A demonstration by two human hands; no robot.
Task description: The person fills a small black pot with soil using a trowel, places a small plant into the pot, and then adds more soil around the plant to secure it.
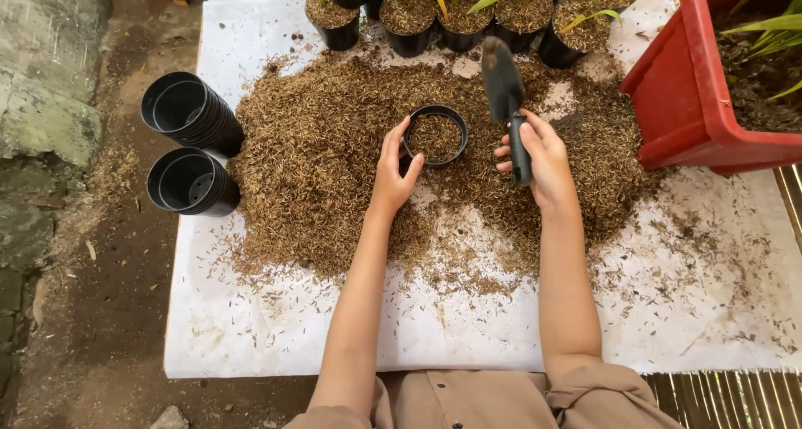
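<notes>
The left hand (391, 174) curls around the left side of a small black pot (435, 135), its fingers (393, 137) closed loosely against the rim and wall, steadying it. The pot stands upright in the middle of a wide heap of brown husk mix (334, 162) spread over a white sheet (251, 329), and it looks roughly filled, with mix showing just below the rim. The right hand (541, 157) grips the handle of a dark hand trowel (504, 91), fingers (511, 145) wrapped firmly around it; the blade points up and away, just to the right of the pot, and appears to carry nothing.

Two stacks of empty black pots (190, 141) lie on their sides at the left edge of the sheet. A row of filled pots with young green plants (468, 11) lines the far side, and a red planter (693, 95) sits at the right.

The hold on the pot is light and one-sided, so a push from the trowel could tip it over into the heap and spill what is inside. The loose pile under the pot gives an uneven footing, which adds to that risk. The raised blade is near the seedlings at the back; a careless swing could bend a leaf or knock one of those pots. Mix may also scatter off the sheet onto the ground at the left.
</notes>
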